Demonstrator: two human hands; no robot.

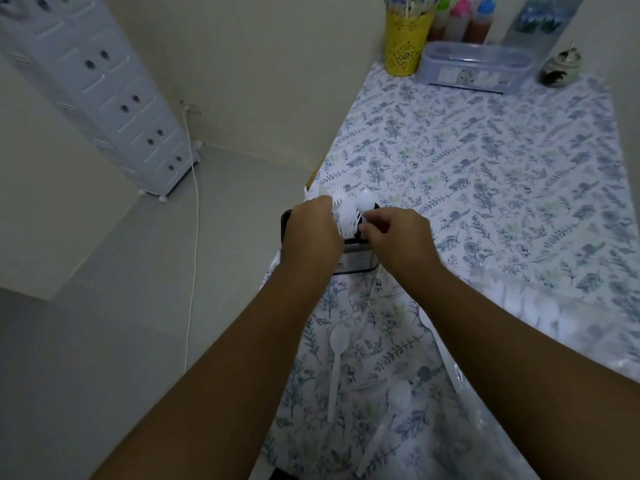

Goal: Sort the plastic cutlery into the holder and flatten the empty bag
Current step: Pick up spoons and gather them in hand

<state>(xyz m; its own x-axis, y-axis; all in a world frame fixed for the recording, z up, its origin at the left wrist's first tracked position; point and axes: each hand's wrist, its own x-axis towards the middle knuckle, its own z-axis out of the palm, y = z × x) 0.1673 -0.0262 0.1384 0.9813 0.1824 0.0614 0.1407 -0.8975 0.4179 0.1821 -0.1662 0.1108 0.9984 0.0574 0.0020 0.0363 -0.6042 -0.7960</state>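
A dark metal holder (356,259) stands at the table's left edge with several white plastic forks (348,216) and a spoon (366,201) upright in it. My left hand (310,233) covers the holder's left side, its fingers curled round white cutlery. My right hand (398,237) is over the holder's right side and pinches a fork among the others. Two loose white spoons (336,362) (388,420) lie on the flowered tablecloth (485,174) nearer to me. A clear plastic bag (540,317) with cutlery inside lies under my right forearm.
At the table's far end stand a yellow cup of sticks (408,39), sauce bottles (460,19), a clear lidded box (474,65), a water bottle (540,22) and a small jar (559,65). A white drawer tower (104,95) and a cable (194,237) are on the floor to the left.
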